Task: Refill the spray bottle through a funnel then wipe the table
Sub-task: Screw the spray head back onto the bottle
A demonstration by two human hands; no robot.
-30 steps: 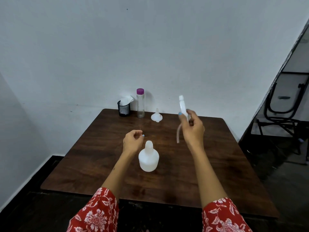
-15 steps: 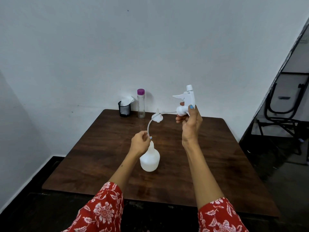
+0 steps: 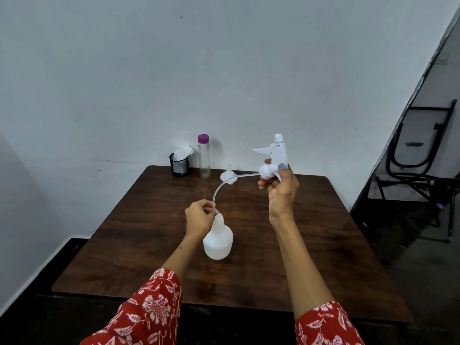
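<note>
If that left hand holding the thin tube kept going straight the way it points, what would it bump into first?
Probably the spray bottle's neck: the left hand pinches the tube end right beside and just above the opening. They look almost touching, though depth is hard to judge from this one view.

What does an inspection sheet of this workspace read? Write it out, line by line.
Surface: dark wooden table, bare wood around the items.
Job's things: white plastic spray bottle upright, uncapped; white trigger sprayer head held aloft; its clear dip tube curves down towards the bottle neck; small white funnel at the back.
Clutter: black mesh cup with tissue; clear purple-capped bottle.
Grippers: left hand pinches the tube; right hand grips the sprayer head.
Cables: nothing seen.
Surroundings: white wall; black folding chair at right.
</note>
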